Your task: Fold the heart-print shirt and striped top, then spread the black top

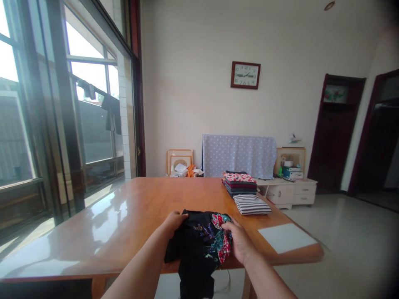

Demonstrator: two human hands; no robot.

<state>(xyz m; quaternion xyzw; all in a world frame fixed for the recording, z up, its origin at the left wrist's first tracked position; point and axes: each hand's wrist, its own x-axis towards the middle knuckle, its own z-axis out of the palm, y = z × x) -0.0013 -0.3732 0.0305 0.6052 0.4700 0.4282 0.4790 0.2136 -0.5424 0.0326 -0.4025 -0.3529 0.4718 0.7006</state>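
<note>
A black garment (196, 253) with a red, teal and purple sequined pattern is held between my two hands at the table's near edge. My left hand (174, 222) grips its upper left corner, fingers closed on the cloth. At the upper right, by the sequins, my right hand (238, 241) pinches the fabric with the thumb on top. The garment's lower part hangs down past the table edge. Its exact kind I cannot make out. Beyond my right hand lies a folded black-and-white striped garment (252, 204), beside a stack of folded clothes (239, 183).
The glossy wooden table (149, 203) spreads out ahead. A white sheet (286, 238) lies at its right corner. Behind stand a cloth-covered object (238, 155), a white cabinet (304, 193) and leaning frames (180, 158). Glass doors (59, 124) line the left side; a clock (245, 75) hangs on the wall.
</note>
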